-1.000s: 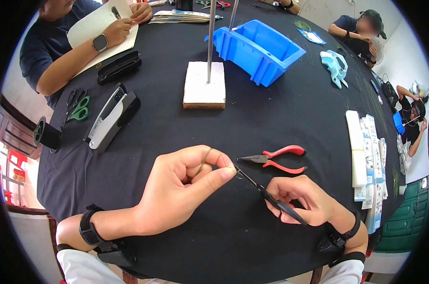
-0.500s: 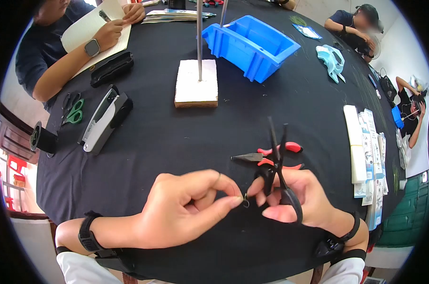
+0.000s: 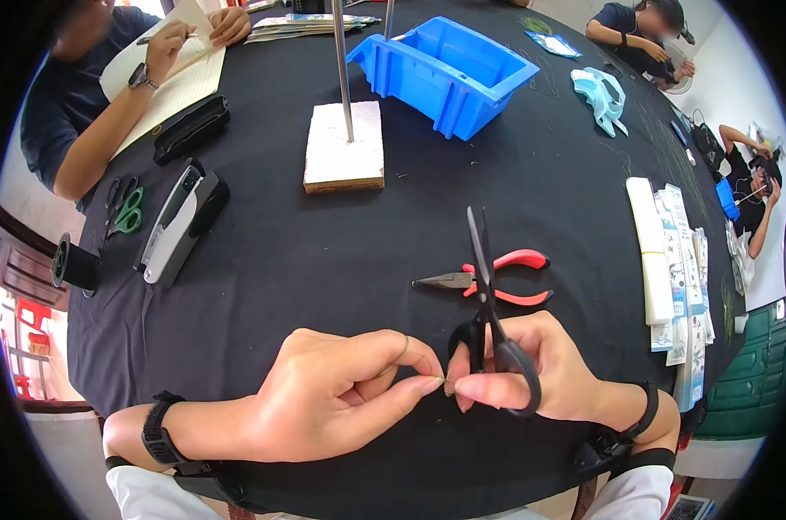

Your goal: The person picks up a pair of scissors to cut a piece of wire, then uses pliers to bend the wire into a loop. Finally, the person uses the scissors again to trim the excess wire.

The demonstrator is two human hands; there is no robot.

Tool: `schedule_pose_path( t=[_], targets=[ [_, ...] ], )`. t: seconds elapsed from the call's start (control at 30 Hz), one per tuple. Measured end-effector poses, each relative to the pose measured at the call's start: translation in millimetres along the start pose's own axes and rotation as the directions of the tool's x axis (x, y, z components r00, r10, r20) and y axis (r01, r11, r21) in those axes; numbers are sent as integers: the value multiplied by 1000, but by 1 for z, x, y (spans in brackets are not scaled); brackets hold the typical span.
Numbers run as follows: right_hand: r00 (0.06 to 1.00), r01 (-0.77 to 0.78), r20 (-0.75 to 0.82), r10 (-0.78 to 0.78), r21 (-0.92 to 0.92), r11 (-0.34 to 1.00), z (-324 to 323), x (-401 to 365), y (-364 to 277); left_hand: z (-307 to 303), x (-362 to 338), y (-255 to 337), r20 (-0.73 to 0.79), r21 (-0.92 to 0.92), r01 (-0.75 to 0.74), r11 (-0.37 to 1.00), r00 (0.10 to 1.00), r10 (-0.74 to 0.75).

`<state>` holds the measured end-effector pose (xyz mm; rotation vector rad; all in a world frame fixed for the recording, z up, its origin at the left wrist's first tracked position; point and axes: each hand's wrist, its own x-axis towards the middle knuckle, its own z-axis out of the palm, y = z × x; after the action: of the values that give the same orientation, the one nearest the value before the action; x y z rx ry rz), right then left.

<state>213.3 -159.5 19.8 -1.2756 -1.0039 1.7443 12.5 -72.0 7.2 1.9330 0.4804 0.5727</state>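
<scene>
Thumb and index finger of my left hand (image 3: 345, 394) are pinched on a thin, wire-like piece (image 3: 446, 382), too small to identify. My right hand (image 3: 540, 364) is closed around the handles of black scissors (image 3: 484, 277), whose blades point away from me, nearly together. Its thumb and a fingertip also meet at the other end of the thin piece. Just beyond the scissors lie red-handled needle-nose pliers (image 3: 449, 281) on the black cloth.
Ahead stand a white block with a metal rod (image 3: 345, 147) and a blue bin (image 3: 462, 82). At left are a stapler (image 3: 180, 225), green scissors (image 3: 128, 211) and a black spool (image 3: 76, 264). Packets (image 3: 683, 277) lie at right. Several people sit around the table.
My right fingertips have come in to the thin piece, and its small loop no longer shows. The scissor blades have drawn closer together and shifted left. My view has moved slightly.
</scene>
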Motion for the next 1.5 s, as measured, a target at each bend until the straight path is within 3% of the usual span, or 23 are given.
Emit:
schedule_pose_path(
  t=[0.1,0.4,0.7,0.83,1.0,1.03,1.1,1.17,1.5],
  targets=[
    [996,79,49,-80,9,997,-3,2,8,0,1,0,13,-5,-17,1000,1000,17],
    [997,36,62,-48,182,983,-2,3,10,-1,0,1,13,-77,55,996,998,-54],
    [994,-43,105,25,171,984,-3,4,12,1,-1,1,24,-127,108,986,994,-105],
    [996,2,92,-8,62,998,3,1,2,-6,-2,5,-28,-144,172,975,984,-177],
    [972,192,170,-162,-178,965,-1,2,13,-13,-1,9,-67,-365,202,909,968,-242],
    [963,250,177,-201,-319,914,0,3,12,-13,-1,10,-64,-405,217,888,962,-264],
    [954,289,188,-233,-378,879,1,4,18,-12,-1,12,-50,-490,244,837,951,-306],
    [950,307,188,-250,-417,856,3,5,17,-11,-1,14,-29,-572,266,776,939,-343],
    [946,323,179,-269,-536,780,7,5,14,-8,-1,11,-30,-621,281,731,924,-380]
  ],
)
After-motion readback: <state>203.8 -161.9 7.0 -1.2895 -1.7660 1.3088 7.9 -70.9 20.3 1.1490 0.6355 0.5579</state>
